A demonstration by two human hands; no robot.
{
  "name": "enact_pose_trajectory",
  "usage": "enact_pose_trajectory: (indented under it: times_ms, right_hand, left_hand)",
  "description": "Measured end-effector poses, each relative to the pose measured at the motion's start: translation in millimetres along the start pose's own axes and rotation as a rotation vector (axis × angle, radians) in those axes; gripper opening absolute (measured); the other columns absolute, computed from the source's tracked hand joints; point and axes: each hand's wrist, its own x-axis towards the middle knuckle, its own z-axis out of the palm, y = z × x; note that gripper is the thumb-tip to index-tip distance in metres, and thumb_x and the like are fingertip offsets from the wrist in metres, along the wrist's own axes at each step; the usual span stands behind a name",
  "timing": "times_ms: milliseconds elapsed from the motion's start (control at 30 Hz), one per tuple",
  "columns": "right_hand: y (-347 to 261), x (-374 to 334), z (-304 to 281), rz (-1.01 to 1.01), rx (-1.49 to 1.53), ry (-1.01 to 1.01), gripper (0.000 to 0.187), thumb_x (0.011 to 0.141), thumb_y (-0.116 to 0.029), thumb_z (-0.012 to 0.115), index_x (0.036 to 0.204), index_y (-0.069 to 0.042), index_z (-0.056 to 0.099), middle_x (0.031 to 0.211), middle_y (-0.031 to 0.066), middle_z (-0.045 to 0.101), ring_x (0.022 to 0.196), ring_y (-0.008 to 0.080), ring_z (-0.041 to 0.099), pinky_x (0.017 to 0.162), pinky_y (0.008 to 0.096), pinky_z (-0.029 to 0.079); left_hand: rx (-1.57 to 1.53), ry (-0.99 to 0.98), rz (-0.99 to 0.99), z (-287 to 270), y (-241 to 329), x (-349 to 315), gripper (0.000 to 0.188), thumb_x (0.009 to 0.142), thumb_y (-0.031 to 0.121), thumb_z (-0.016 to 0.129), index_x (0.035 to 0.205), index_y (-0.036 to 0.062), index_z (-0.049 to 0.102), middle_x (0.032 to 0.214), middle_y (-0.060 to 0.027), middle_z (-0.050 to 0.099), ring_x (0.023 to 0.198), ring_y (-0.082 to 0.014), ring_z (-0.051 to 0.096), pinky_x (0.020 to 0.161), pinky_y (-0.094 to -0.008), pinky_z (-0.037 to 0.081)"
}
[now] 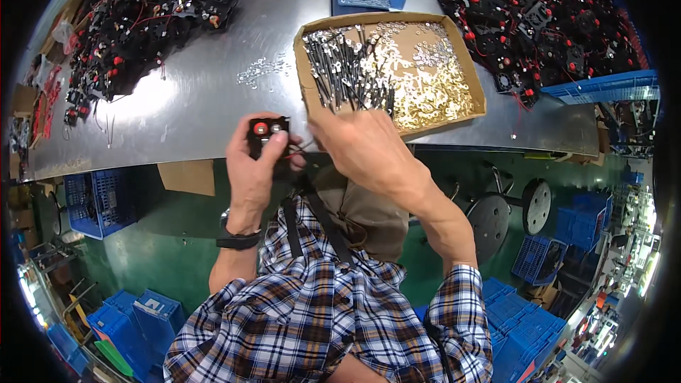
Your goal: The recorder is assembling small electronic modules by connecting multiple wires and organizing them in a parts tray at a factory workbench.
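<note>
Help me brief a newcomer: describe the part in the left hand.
At the metal table, near edge, find the left hand. It holds a black part with a red round piece beside a silvery one. Unlike the piled black units, it is held.

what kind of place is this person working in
Likely a factory assembly workshop. A grey metal workbench bears heaps of black parts with red wires, a shallow brown cardboard tray holds many small gold-coloured metal pieces, and blue plastic crates stand on the green floor.
</note>
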Motion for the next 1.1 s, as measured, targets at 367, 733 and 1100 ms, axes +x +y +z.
enact_pose_trajectory:
  times_ms: [367, 733, 1100]
  right_hand:
    - [13.0, 106.5, 51.2, -0.396, -0.515, -0.093, 0.012, 0.086, -0.013, 0.059, 0.086, -0.005, 0.068, 0.077, 0.0145, 0.073, 0.087, 0.0293, 0.073, 0.099, 0.0434, 0.045]
    - [6.3, 51.0, 26.6, -0.156, 0.239, -0.051, 0.010, 0.093, -0.006, 0.060, 0.098, 0.000, 0.066, 0.084, 0.0187, 0.067, 0.091, 0.0382, 0.062, 0.083, 0.0469, 0.050]
    - [17.2, 27.8, 22.3, -0.109, 0.224, 0.060, 0.010, 0.094, -0.007, 0.062, 0.098, 0.002, 0.065, 0.080, 0.0202, 0.067, 0.080, 0.0408, 0.062, 0.082, 0.0461, 0.051]
  left_hand:
    - [0.076, 0.012, -0.105, -28.8, 8.6, 9.9, 0.021, 0.098, 0.008, 0.065, 0.116, -0.0020, 0.058, 0.086, -0.0132, 0.070, 0.063, -0.0186, 0.069, 0.057, -0.0288, 0.059]
    - [0.140, -0.033, -0.131, -18.7, 19.7, 11.9, 0.018, 0.097, 0.004, 0.062, 0.114, -0.0034, 0.059, 0.084, -0.0100, 0.069, 0.063, -0.0173, 0.069, 0.055, -0.0291, 0.058]
    - [0.258, -0.124, -0.089, 9.9, 22.7, 20.0, 0.017, 0.097, 0.002, 0.061, 0.112, -0.0030, 0.057, 0.084, -0.0077, 0.068, 0.065, -0.0150, 0.070, 0.057, -0.0287, 0.059]
